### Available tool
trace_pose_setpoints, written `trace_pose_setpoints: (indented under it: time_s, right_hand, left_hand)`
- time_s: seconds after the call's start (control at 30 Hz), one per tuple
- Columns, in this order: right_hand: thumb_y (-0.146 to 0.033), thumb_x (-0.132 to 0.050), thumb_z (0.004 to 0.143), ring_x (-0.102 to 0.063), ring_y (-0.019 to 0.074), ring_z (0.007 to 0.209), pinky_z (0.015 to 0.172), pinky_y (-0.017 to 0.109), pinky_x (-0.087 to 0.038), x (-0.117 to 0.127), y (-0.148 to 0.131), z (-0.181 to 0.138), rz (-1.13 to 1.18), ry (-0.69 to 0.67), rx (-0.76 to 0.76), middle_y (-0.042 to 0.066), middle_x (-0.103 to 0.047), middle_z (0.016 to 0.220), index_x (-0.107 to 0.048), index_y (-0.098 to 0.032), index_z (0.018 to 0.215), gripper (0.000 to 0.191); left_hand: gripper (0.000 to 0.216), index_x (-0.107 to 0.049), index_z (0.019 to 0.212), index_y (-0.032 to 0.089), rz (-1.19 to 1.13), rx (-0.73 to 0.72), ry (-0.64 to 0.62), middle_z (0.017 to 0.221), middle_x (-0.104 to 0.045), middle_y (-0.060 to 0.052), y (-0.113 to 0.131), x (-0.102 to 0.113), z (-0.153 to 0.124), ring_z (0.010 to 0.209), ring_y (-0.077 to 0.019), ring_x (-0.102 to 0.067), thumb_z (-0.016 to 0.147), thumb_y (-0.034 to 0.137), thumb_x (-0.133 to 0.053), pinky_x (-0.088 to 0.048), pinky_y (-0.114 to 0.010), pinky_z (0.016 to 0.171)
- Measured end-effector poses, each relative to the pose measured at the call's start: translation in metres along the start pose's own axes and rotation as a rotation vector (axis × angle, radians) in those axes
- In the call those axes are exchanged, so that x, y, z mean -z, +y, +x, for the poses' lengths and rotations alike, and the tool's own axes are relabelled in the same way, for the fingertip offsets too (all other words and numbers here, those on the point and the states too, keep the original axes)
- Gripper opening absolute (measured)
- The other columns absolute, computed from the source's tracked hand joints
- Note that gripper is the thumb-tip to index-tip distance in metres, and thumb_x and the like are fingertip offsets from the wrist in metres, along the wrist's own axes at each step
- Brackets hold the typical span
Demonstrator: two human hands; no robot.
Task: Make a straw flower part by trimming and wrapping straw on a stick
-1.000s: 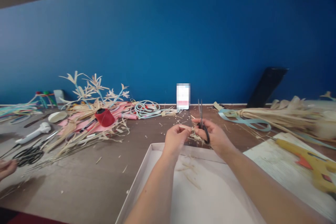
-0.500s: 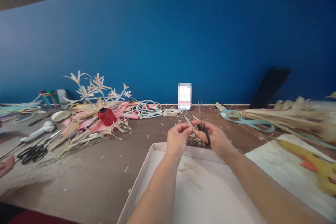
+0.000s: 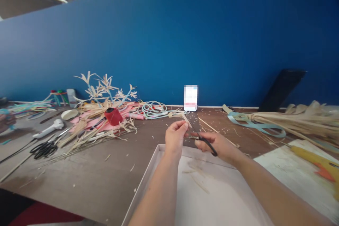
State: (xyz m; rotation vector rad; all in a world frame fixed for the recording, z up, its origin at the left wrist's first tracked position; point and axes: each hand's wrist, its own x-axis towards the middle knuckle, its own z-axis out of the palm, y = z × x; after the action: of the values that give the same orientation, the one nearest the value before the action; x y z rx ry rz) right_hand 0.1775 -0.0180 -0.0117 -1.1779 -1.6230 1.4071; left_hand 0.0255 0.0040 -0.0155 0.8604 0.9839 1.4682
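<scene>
In the middle of the head view my left hand (image 3: 175, 137) pinches a small pale strip of dried husk (image 3: 186, 120) between thumb and fingertips, its tip pointing up. My right hand (image 3: 215, 143) grips black-handled scissors (image 3: 208, 144), whose blades point up and left beside the strip. Whether the blades touch the strip I cannot tell. Both hands are above the far edge of a shallow white box (image 3: 159, 148), in which several thin pale slivers (image 3: 200, 180) lie.
Left lie finished husk flowers (image 3: 97, 90), a red spool (image 3: 113, 116), black scissors (image 3: 43, 150) and a white glue gun-like tool (image 3: 50, 129). A phone (image 3: 191, 98) leans on the blue partition (image 3: 169, 42). Right are dried husks (image 3: 291, 116), blue ribbon (image 3: 254, 123) and a yellow glue gun (image 3: 315, 159).
The scissors have tilted left towards the strip, and my right hand has drawn slightly away from my left. A person's hand at the left edge has moved back. The view has shifted left.
</scene>
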Motion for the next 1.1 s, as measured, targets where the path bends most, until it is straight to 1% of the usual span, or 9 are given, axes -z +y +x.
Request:
trace_pose_setpoints:
  time_s: [0.2, 0.33, 0.5, 0.67, 0.83, 1.1]
  right_hand:
    - [-0.037, -0.067, 0.068, -0.044, 0.0121, 0.057, 0.055, 0.025, -0.035, -0.0025, -0.0013, -0.0013, -0.015, -0.021, 0.009, -0.002, -0.052, 0.059, -0.061, -0.017, 0.113, 0.049]
    - [-0.04, -0.064, 0.069, -0.046, 0.0128, 0.057, 0.055, 0.026, -0.037, -0.0018, -0.0012, -0.0014, -0.058, -0.012, 0.015, -0.001, -0.054, 0.06, -0.06, -0.017, 0.115, 0.051]
    - [-0.044, -0.063, 0.069, -0.047, 0.0132, 0.058, 0.055, 0.026, -0.037, -0.001, -0.0039, -0.0026, -0.115, -0.006, -0.01, -0.001, -0.052, 0.06, -0.059, -0.015, 0.116, 0.055]
    - [-0.044, -0.063, 0.07, -0.047, 0.0125, 0.057, 0.053, 0.024, -0.036, -0.0005, -0.0028, -0.0031, -0.107, -0.014, -0.007, -0.001, -0.054, 0.06, -0.058, -0.014, 0.117, 0.056]
    - [-0.045, -0.063, 0.07, -0.047, 0.0121, 0.057, 0.051, 0.023, -0.036, -0.0006, 0.0001, -0.0025, -0.098, -0.006, 0.01, 0.0, -0.056, 0.061, -0.06, -0.015, 0.115, 0.054]
    - [-0.048, -0.062, 0.071, -0.047, 0.012, 0.056, 0.051, 0.023, -0.036, -0.0002, -0.0008, -0.0031, -0.123, -0.007, -0.001, 0.0, -0.054, 0.06, -0.06, -0.013, 0.115, 0.056]
  left_hand:
    - [0.023, -0.062, 0.078, 0.014, 0.005, -0.055, 0.005, 0.073, -0.061, -0.001, -0.0044, 0.0006, 0.0006, 0.064, -0.0089, -0.053, 0.063, 0.031, -0.066, -0.041, -0.018, 0.054]
    - [0.022, -0.062, 0.078, 0.014, 0.013, -0.061, 0.011, 0.073, -0.061, -0.001, -0.005, 0.0012, 0.0014, 0.063, -0.0084, -0.053, 0.064, 0.03, -0.066, -0.041, -0.018, 0.054]
    - [0.022, -0.062, 0.078, 0.013, 0.066, -0.077, 0.026, 0.071, -0.06, -0.001, -0.0039, 0.001, 0.0019, 0.063, -0.0087, -0.052, 0.064, 0.03, -0.065, -0.042, -0.018, 0.052]
    - [0.022, -0.061, 0.077, 0.013, 0.083, -0.084, 0.033, 0.068, -0.059, -0.001, -0.0029, 0.0011, 0.0026, 0.06, -0.0083, -0.051, 0.064, 0.03, -0.065, -0.042, -0.018, 0.052]
    - [0.021, -0.062, 0.077, 0.013, 0.096, -0.099, 0.025, 0.07, -0.06, -0.002, -0.0039, 0.0019, 0.0038, 0.06, -0.009, -0.052, 0.064, 0.03, -0.065, -0.043, -0.02, 0.053]
    - [0.022, -0.062, 0.078, 0.014, 0.107, -0.091, 0.032, 0.071, -0.061, -0.002, -0.0035, 0.0017, 0.0035, 0.061, -0.0096, -0.053, 0.064, 0.03, -0.065, -0.044, -0.02, 0.052]
